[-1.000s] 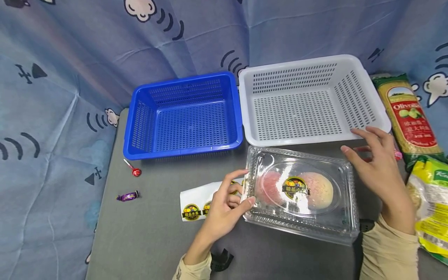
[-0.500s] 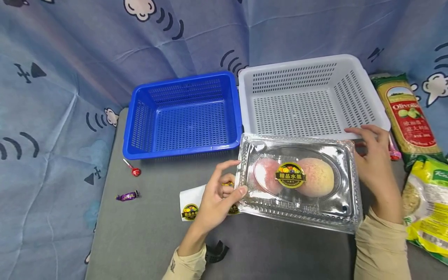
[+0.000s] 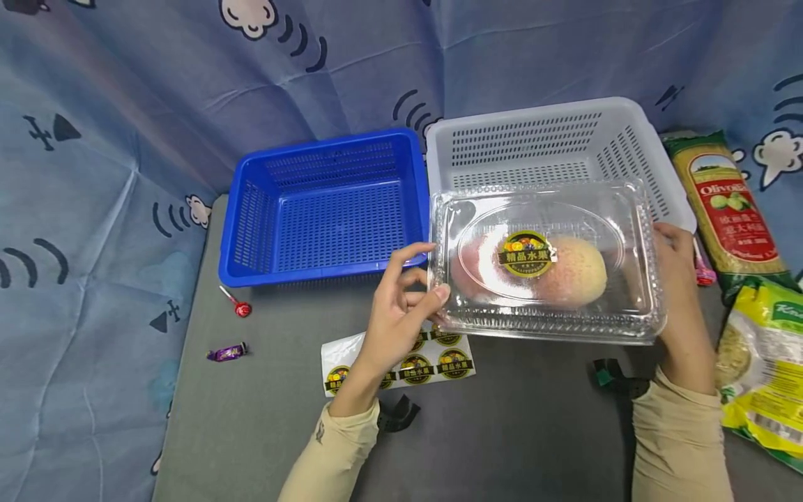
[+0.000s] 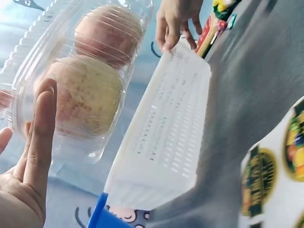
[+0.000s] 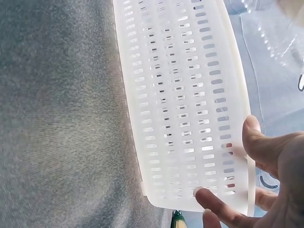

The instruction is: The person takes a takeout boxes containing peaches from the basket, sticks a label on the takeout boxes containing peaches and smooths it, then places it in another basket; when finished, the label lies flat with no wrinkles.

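Note:
In the head view my left hand (image 3: 401, 310) grips the left edge of a clear plastic fruit box (image 3: 596, 209), thumb on the near side. Inside lie two peaches (image 3: 574, 272), pinkish and pale yellow; a round black-and-gold fruit label (image 3: 527, 254) is on the lid. The box is held up, overlapping the white basket's front. My right hand (image 3: 680, 300), partly behind the box's right edge, is at the front right corner of the white basket (image 3: 521, 132). The right wrist view shows that hand (image 5: 280, 161) holding the basket's rim, thumb at the edge and fingertips against the perforated wall.
A blue basket (image 3: 326, 272) stands left of the white one. A label sheet (image 3: 433, 369) lies in front, a red lollipop (image 3: 242, 308) and purple-wrapped candy (image 3: 227, 352) at left. At right lie an Olivoila pasta bag (image 3: 734, 209) and a yellow bag (image 3: 762, 369).
The fruit box has risen and moved away from me, over the white basket's front, uncovering more of the label sheet. My right hand has moved behind the box's right edge to the basket corner.

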### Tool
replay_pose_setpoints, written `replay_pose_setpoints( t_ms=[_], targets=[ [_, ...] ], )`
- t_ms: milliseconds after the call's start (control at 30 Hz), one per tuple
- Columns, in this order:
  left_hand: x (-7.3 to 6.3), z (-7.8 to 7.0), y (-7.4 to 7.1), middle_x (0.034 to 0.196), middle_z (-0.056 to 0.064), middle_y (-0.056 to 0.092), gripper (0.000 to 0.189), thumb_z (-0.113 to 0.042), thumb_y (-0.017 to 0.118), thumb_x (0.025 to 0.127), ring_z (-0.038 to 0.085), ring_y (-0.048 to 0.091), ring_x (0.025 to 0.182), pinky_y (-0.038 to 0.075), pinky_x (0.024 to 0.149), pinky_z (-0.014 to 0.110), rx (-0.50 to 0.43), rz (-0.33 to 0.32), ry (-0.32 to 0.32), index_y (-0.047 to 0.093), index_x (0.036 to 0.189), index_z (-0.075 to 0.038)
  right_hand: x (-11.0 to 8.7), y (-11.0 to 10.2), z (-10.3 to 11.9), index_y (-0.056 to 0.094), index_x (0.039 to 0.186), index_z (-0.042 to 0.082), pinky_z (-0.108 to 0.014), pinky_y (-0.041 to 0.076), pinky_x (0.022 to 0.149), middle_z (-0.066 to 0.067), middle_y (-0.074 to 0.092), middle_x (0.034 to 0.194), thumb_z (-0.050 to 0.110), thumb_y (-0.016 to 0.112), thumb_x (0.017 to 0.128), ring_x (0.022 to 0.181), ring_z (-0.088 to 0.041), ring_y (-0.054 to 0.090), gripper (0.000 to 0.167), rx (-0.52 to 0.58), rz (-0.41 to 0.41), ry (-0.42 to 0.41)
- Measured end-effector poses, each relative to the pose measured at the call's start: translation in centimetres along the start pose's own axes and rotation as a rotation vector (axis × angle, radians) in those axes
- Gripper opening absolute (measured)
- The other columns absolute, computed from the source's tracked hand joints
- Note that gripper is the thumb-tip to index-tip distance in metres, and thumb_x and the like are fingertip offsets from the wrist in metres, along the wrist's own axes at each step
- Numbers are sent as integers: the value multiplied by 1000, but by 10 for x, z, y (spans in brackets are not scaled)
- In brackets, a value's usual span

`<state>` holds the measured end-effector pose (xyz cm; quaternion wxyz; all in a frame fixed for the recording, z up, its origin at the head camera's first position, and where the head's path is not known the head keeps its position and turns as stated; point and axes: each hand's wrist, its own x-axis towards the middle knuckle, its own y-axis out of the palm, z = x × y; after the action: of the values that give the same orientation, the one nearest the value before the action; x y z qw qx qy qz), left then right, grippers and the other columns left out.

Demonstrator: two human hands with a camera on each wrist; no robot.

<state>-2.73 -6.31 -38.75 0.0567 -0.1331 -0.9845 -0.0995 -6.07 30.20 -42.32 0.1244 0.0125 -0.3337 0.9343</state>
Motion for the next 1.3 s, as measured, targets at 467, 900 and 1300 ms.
replay_pose_setpoints(
  t_ms=[467,900,1300],
  targets=[
    [59,2,2,79,-1,56,53,-3,66,100,16,69,59,62,58,35,84,-55,-2,49,150,-10,0,4,3,62,127,-12,-47,34,118,-36,44,145,-3,67,98,134,-49,44,31,-91,-46,-121],
    [112,11,8,77,6,60,49,-4,65,103,15,70,57,64,64,54,82,-66,-36,52,150,-10,-2,2,7,66,134,-3,-6,30,81,-25,40,146,6,66,104,92,20,35,32,-120,-12,-33],
    [135,10,12,78,7,56,50,-7,66,104,18,72,56,66,62,42,205,-62,-160,52,151,-14,-3,2,7,67,133,-1,-6,30,83,-25,42,146,10,68,104,93,17,39,31,-117,-21,-37]
  ],
)
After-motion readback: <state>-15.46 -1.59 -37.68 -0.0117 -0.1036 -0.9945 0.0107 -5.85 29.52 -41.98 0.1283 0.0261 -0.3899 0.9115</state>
